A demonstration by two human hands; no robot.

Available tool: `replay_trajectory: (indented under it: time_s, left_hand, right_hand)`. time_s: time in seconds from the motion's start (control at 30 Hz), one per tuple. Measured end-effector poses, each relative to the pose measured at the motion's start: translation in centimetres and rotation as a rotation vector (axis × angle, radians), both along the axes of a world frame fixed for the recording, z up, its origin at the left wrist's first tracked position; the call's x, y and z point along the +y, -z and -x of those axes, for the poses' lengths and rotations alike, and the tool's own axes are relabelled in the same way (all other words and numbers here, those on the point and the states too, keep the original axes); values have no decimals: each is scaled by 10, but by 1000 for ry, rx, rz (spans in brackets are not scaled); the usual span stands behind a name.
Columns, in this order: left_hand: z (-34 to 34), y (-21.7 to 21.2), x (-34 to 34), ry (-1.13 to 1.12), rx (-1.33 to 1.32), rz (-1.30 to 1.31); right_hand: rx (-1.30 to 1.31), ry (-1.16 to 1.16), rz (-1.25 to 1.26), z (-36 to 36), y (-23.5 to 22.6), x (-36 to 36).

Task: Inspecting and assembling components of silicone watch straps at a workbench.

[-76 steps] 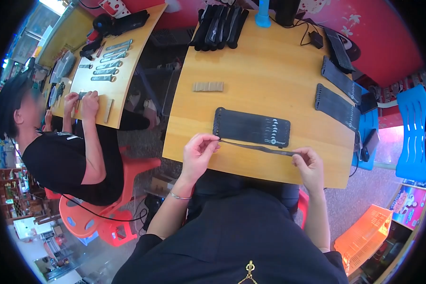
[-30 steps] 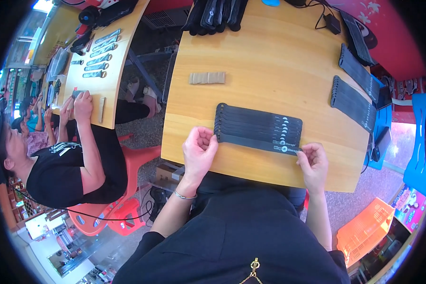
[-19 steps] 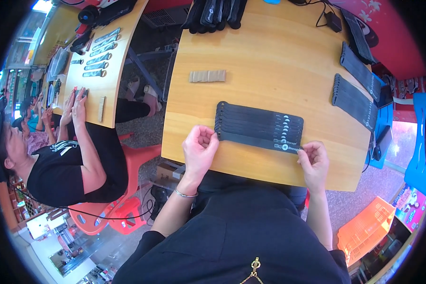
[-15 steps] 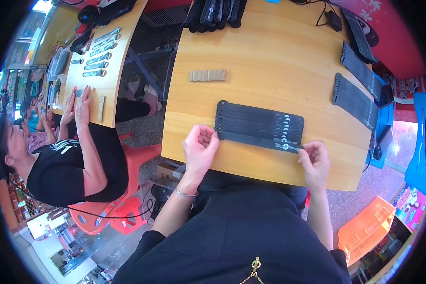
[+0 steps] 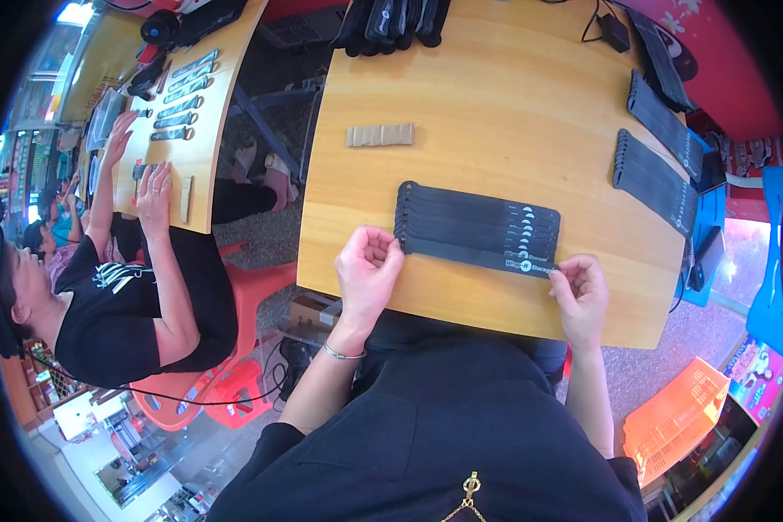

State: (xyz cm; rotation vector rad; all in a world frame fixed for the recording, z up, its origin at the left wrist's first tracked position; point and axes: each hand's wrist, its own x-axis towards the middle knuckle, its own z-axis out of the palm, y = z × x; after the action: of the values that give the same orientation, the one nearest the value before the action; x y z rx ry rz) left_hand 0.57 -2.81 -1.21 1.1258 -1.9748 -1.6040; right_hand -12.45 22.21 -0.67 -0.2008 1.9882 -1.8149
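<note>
In front of me, several black straps (image 5: pixel 461 222) with white print lie overlapped like a fan on the wooden table. The nearest strap (image 5: pixel 474 254) stretches between my two hands. My left hand (image 5: pixel 368 265) pinches its rounded left end, fingers curled. At the other end, my right hand (image 5: pixel 580 285) has thumb and fingers closed on the strap's right tip. Beyond the fan, toward the left, sits a flat tan strip (image 5: pixel 380 135) with creases across it.
Two fanned strap stacks (image 5: pixel 655 181) lie at the table's right, and a black bundle (image 5: pixel 391 24) at the far edge. A co-worker (image 5: pixel 104 296) sits left at another table with a row of straps (image 5: pixel 183 104). An orange basket (image 5: pixel 677 418) stands at lower right.
My hands hold nearly the same place on the strap. The co-worker's one hand has moved farther across their table, away from the other.
</note>
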Motion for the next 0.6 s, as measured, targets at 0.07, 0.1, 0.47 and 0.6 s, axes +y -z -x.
replay_trajectory:
  time_s: [0.07,0.1,0.47,0.6]
  left_hand:
    - [0,0,0,2,-2,6]
    - [0,0,0,4,-7,5]
    - [1,-1,0,4,-25,16]
    - [1,-1,0,13,-40,45]
  right_hand:
    - [5,-5,2,0,1,1]
    - [4,-5,2,0,1,0]
    - [18,-10,-29,1,-1,0]
    - [13,-9,-46,1,-2,-1]
